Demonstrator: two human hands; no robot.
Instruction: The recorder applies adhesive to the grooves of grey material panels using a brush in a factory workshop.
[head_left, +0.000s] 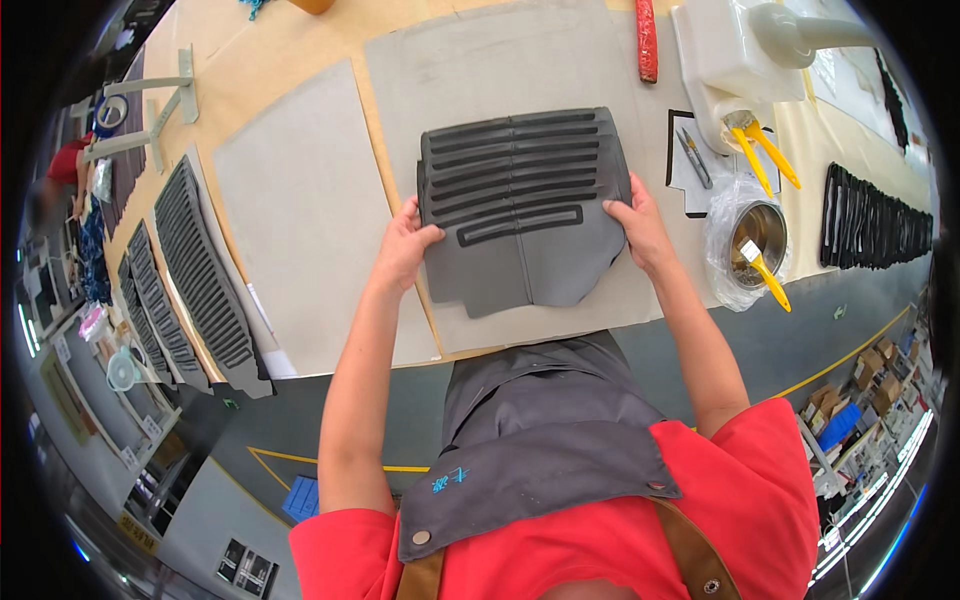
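Observation:
A dark grey panel of sheet material is held between my two hands over the table. Black raised strips run across its upper part in rows, with a black rectangular loop below them and a seam down the middle. My left hand grips the left edge, thumb on top. On the right edge, my right hand pinches the panel the same way. The fingers of both hands are partly hidden beneath it. Under the panel lies a light grey sheet on the table.
Further strip-covered panels lie at the left. A second grey sheet is beside me. To the right are a metal bowl in plastic with a yellow-handled brush, thread snips, a white container and black strips.

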